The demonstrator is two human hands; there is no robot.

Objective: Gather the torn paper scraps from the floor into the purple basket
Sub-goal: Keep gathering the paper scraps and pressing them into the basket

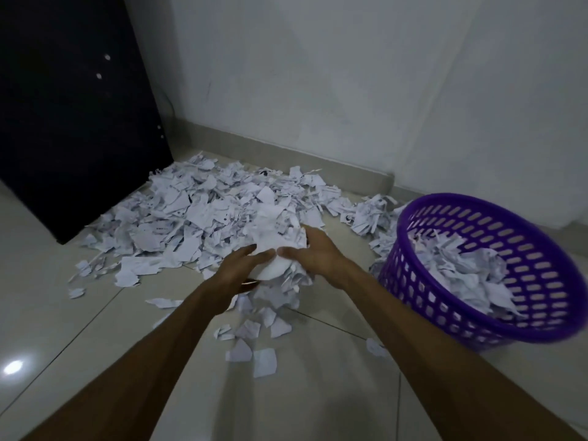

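A big heap of torn white paper scraps (pixel 203 211) covers the tiled floor near the wall. My left hand (pixel 237 270) and my right hand (pixel 313 249) are pressed together around a bundle of scraps (pixel 270 246), held just above the floor at the heap's near edge. Loose scraps (pixel 254 332) hang and lie below my hands. The purple basket (pixel 423 281) stands to the right of my hands, with slotted walls. It is partly filled with scraps (pixel 471 268).
A dark cabinet panel (pixel 70 122) stands at the left, touching the heap. A white wall (pixel 350 90) and its skirting run behind the paper. More scraps (pixel 369 214) lie between heap and basket. Glossy tiles (pixel 95 329) stretch toward me.
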